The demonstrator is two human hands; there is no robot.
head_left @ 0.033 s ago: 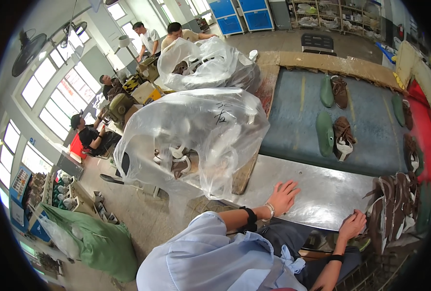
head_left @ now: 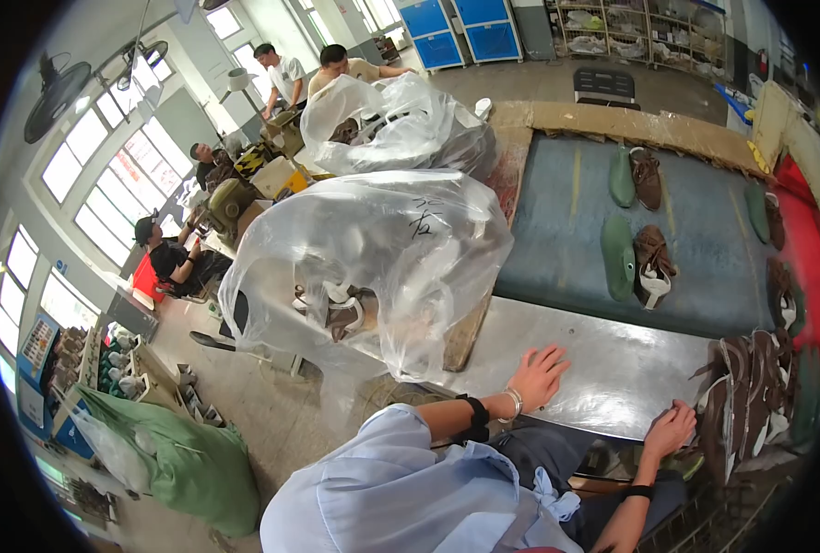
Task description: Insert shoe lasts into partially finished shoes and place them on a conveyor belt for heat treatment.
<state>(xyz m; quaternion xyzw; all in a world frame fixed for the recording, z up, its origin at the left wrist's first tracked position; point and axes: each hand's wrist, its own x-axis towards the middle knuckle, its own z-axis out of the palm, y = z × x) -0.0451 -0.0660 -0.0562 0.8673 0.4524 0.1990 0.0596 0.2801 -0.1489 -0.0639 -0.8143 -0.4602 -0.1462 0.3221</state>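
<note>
My left hand (head_left: pixel 536 380) lies on the metal tabletop (head_left: pixel 613 355), its fingers stretched out and apart, with nothing in it. At the table's near edge rests my right hand (head_left: pixel 671 429), its fingers loosely bent and holding nothing that I can see. Just right of it stands a bunch of brown shoe uppers (head_left: pixel 746 392) with laces and white linings, packed side by side. A large clear plastic bag (head_left: pixel 373 240) bulges to the left of my left hand, with brown and white shoe parts (head_left: pixel 341 309) showing inside.
Beyond the metal top, a blue-grey belt (head_left: pixel 557 184) carries green shoe lasts (head_left: pixel 618 258) and brown shoe uppers (head_left: pixel 652 263). Another plastic bag (head_left: pixel 401 124) sits further back. Several people work at the far left. A green sack (head_left: pixel 184 461) stands on the floor, lower left.
</note>
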